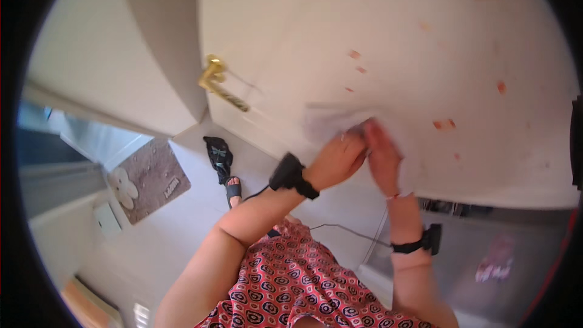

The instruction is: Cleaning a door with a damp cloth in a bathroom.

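Both my hands meet in front of a pale door (282, 45) marked with scattered small red and orange patches. My left hand (339, 159) has its fingers bent against something small and dark, blurred by motion. My right hand (382, 155) touches it from the right, fingertips close together. A faint greyish rectangle (323, 120) shows on the door's surface just beyond my left hand; whether it is a sheet or a mark, I cannot tell. Black straps with devices sit on both forearms.
A brass door handle (223, 84) juts out at the upper left. On the floor are a black cloth item (219, 157) and a grey-brown mat (152, 180) with a rabbit design. A thin cable (346, 228) hangs near my body. A dark grey surface (455, 255) lies at the lower right.
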The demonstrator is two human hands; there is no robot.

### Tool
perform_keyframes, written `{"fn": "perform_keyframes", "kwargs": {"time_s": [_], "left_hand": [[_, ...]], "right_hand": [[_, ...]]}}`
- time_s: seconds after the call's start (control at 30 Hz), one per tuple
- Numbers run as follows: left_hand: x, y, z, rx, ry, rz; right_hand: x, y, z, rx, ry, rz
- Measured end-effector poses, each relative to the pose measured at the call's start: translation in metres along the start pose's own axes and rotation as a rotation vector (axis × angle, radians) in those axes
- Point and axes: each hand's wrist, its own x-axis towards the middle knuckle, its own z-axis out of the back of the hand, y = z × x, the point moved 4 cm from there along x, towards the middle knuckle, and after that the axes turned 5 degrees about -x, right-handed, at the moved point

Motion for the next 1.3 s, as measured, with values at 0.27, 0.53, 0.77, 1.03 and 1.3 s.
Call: {"fn": "perform_keyframes", "kwargs": {"time_s": [0.27, 0.53, 0.77, 1.03, 1.3], "left_hand": [[0.129, -0.125, 0.026, -0.014, -0.112, -0.427], [0.015, 0.021, -0.029, -0.033, 0.500, 0.035], [-0.084, 0.162, -0.071, 0.085, 0.873, -0.001], [-0.075, 0.183, -0.081, -0.111, 0.909, -0.003], [-0.018, 0.109, -0.058, -0.249, 0.695, -0.188]], "right_hand": [[0.014, -0.044, 0.167, -0.425, -0.926, -0.224], [-0.089, -0.002, -0.101, 0.098, -0.304, -0.388], [-0.129, 0.027, -0.227, 0.996, -0.220, -0.552], [-0.132, 0.004, -0.213, 1.087, -0.033, -0.661], [-0.120, -0.028, -0.187, 1.126, -0.229, -0.399]]}}
